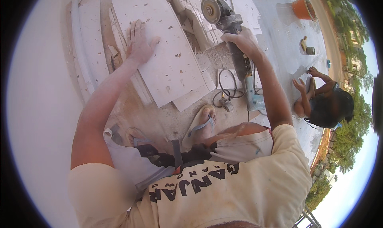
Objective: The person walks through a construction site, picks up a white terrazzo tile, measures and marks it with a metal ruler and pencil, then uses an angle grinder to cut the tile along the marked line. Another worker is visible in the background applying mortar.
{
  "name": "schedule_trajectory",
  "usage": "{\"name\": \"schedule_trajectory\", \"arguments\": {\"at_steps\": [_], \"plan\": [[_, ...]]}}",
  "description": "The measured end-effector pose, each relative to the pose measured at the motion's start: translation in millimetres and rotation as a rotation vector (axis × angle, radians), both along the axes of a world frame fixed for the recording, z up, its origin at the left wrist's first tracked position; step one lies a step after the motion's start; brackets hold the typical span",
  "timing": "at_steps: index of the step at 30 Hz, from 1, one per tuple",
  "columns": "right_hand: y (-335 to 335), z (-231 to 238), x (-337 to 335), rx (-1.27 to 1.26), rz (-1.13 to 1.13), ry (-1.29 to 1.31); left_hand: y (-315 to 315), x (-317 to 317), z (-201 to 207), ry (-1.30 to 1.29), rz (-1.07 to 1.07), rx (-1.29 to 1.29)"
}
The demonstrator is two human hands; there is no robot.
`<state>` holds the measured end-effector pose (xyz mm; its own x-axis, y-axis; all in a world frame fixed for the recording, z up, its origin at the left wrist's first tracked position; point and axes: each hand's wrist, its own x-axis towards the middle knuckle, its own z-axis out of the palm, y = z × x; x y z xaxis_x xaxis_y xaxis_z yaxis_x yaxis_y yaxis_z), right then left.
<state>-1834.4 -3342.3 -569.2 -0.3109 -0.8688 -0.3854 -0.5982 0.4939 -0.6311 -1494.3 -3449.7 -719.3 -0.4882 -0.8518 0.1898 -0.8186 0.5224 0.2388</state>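
My left hand (141, 45) lies flat with spread fingers on a large pale slab (173, 64) flecked with dark chips. My right hand (244, 42) is wrapped round the body of an angle grinder (237, 62). Its round disc (211, 10) points away from me and hangs beyond the slab's right edge, apart from it. The teal rear end of the grinder reaches back toward my right knee. White dust coats both hands, and I cannot tell whether the disc is spinning.
A black cable (224, 84) coils on the dusty floor near my sandalled foot (201, 126). Long pale strips (92, 40) lie left of the slab; more pieces (199, 18) lie beyond it. To the right are an orange bucket (302, 8), a small tin (310, 51) and a crouching person (329, 102).
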Motion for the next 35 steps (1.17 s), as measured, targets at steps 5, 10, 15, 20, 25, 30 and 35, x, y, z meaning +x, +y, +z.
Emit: {"name": "schedule_trajectory", "arguments": {"at_steps": [5,10,15,20,25,30,35], "plan": [[81,16,-3,0.099,-0.062,-0.056,-2,1,-4,-0.024,0.005,-0.021],[155,-10,-3,0.137,-0.061,-0.048,0,-1,-9,0.054,-0.017,-0.097],[178,-7,27,0.281,-0.055,-0.096,-5,3,-15,0.011,-0.013,-0.072],[197,-36,30,0.347,-0.001,-0.08,-5,2,-17,0.012,-0.02,-0.091],[199,-38,34,0.361,0.019,-0.049,-4,1,-16,0.023,-0.016,-0.085],[197,-32,36,0.36,0.035,-0.062,-4,1,-16,-0.009,-0.012,-0.093],[197,-34,36,0.372,0.052,-0.051,-4,2,-19,0.043,-0.013,-0.127]]}}
